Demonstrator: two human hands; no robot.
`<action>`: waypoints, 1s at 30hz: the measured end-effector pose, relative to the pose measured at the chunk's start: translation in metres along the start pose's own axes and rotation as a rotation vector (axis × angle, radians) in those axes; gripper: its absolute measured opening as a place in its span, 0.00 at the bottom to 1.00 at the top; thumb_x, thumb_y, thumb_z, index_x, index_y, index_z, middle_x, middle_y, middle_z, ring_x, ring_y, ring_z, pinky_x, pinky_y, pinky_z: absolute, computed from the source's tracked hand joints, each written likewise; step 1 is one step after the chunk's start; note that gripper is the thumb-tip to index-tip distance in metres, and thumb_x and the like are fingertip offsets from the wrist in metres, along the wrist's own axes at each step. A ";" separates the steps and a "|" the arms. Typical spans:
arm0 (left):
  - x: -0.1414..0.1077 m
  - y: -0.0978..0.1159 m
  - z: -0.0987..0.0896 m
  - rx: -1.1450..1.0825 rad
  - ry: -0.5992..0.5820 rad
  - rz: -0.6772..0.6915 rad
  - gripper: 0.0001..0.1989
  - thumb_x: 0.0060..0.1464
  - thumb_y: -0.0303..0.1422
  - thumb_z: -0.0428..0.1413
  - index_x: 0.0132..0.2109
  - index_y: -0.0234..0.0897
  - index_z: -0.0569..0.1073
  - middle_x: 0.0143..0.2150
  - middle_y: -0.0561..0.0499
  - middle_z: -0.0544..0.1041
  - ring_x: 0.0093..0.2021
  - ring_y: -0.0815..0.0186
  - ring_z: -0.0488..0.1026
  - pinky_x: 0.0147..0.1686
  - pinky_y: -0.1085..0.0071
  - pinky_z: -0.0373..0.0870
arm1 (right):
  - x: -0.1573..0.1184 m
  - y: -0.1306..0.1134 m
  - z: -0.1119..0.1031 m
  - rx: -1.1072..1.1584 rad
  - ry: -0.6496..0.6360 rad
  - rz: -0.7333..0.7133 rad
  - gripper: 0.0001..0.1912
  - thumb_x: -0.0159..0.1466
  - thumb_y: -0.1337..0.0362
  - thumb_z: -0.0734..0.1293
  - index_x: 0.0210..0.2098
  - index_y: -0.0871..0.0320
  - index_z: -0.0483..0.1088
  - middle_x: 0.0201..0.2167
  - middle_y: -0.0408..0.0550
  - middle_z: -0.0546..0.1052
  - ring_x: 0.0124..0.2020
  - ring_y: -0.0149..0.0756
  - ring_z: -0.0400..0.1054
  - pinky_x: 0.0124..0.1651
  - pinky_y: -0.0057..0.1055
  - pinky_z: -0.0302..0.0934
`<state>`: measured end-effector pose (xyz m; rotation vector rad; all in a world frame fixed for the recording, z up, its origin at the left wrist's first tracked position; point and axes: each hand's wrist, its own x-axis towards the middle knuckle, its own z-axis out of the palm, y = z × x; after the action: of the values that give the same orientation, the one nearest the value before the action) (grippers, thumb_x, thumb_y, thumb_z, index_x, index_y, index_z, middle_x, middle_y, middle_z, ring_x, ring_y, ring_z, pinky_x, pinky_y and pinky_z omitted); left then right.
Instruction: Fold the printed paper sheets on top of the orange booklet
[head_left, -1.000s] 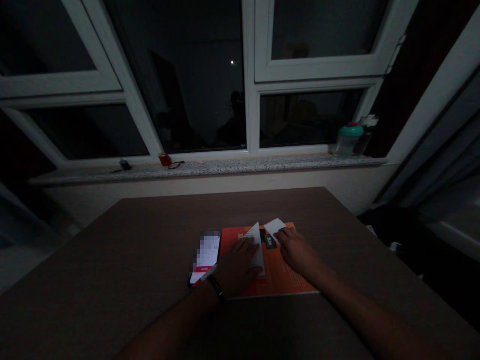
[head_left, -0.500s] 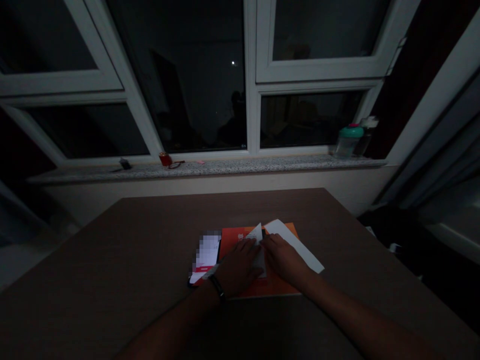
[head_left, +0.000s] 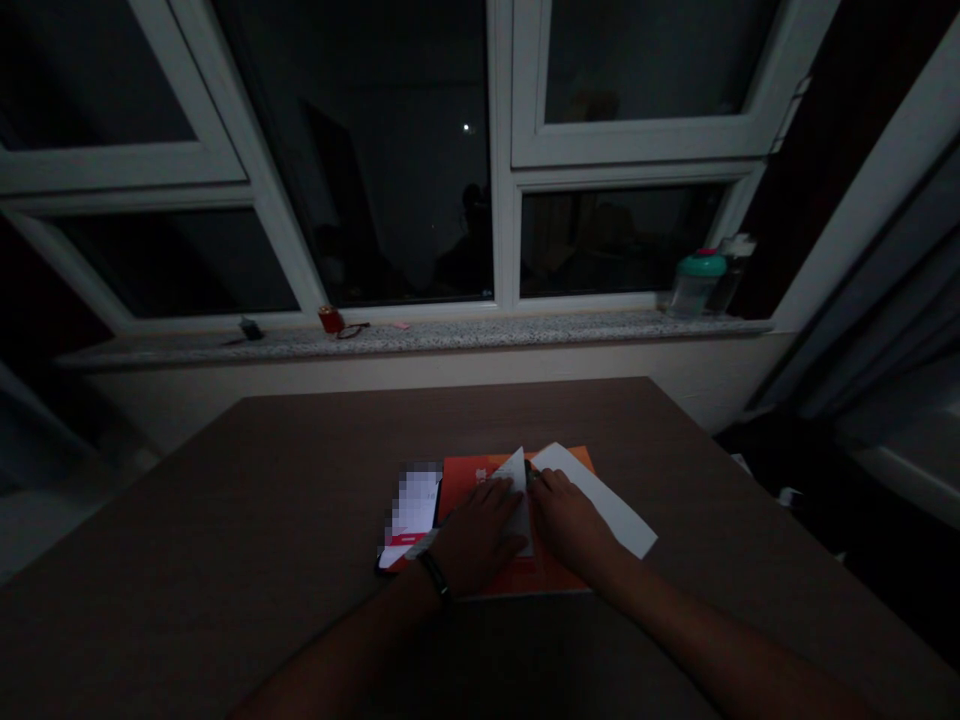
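Note:
My left hand [head_left: 478, 535] lies flat with its fingers stretched over a printed sheet of paper [head_left: 519, 530], pressing it onto a red and orange book [head_left: 459, 482]. Close beside it, the fingers of my right hand [head_left: 566, 515] are closed at the sheet's right edge. A small dark thing shows at those fingertips, too dim to name. Partly under my right hand, a white piece of paper [head_left: 600, 488] slants across the book and past its right side. Left of the book, a phone [head_left: 414, 505] lies with its screen lit.
The brown table [head_left: 225, 520] reaches to the wall under a window. On the stone windowsill [head_left: 450, 332] stand a small red object [head_left: 330, 319], a small dark item [head_left: 250, 328] and a green-lidded bottle [head_left: 699, 280] with another bottle [head_left: 731, 270] behind it.
My right hand has shifted slightly right and toward me, and the white piece of paper has slid a little to the right. My left hand has stayed in place.

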<state>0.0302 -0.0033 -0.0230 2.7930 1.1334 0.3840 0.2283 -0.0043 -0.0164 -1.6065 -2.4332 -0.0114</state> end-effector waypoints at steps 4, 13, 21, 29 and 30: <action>0.000 0.000 -0.001 -0.001 -0.015 -0.023 0.28 0.62 0.40 0.54 0.65 0.37 0.58 0.68 0.40 0.58 0.67 0.52 0.54 0.64 0.50 0.54 | -0.003 0.001 0.007 -0.087 0.019 0.131 0.18 0.64 0.76 0.57 0.52 0.62 0.67 0.51 0.60 0.70 0.51 0.48 0.61 0.51 0.41 0.57; 0.001 0.005 -0.009 -0.015 0.034 -0.018 0.21 0.62 0.38 0.54 0.59 0.38 0.63 0.63 0.41 0.63 0.63 0.53 0.60 0.62 0.52 0.57 | -0.002 0.008 -0.003 -0.043 0.044 0.138 0.11 0.65 0.70 0.59 0.46 0.62 0.68 0.48 0.59 0.71 0.50 0.47 0.62 0.51 0.40 0.56; 0.001 0.010 -0.016 -0.024 0.024 -0.022 0.21 0.60 0.40 0.56 0.57 0.38 0.64 0.57 0.43 0.68 0.59 0.53 0.64 0.59 0.53 0.60 | -0.001 0.019 -0.006 0.038 0.070 0.077 0.08 0.63 0.67 0.61 0.42 0.60 0.68 0.47 0.55 0.70 0.46 0.43 0.63 0.48 0.36 0.55; -0.005 0.003 -0.007 -0.037 0.015 0.012 0.34 0.58 0.53 0.54 0.64 0.40 0.60 0.66 0.42 0.61 0.65 0.49 0.57 0.62 0.49 0.54 | 0.000 0.021 -0.011 0.075 0.069 0.065 0.07 0.64 0.67 0.61 0.40 0.60 0.69 0.44 0.54 0.71 0.44 0.41 0.63 0.46 0.33 0.55; -0.005 0.003 -0.007 -0.038 0.010 0.011 0.35 0.57 0.54 0.54 0.64 0.40 0.60 0.67 0.41 0.60 0.65 0.49 0.57 0.62 0.49 0.54 | 0.000 0.021 -0.011 0.077 0.070 0.066 0.07 0.64 0.67 0.61 0.39 0.60 0.69 0.44 0.54 0.71 0.44 0.41 0.63 0.46 0.33 0.55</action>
<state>0.0268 -0.0089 -0.0163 2.7692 1.1010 0.4158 0.2499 0.0026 -0.0079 -1.6236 -2.2988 0.0365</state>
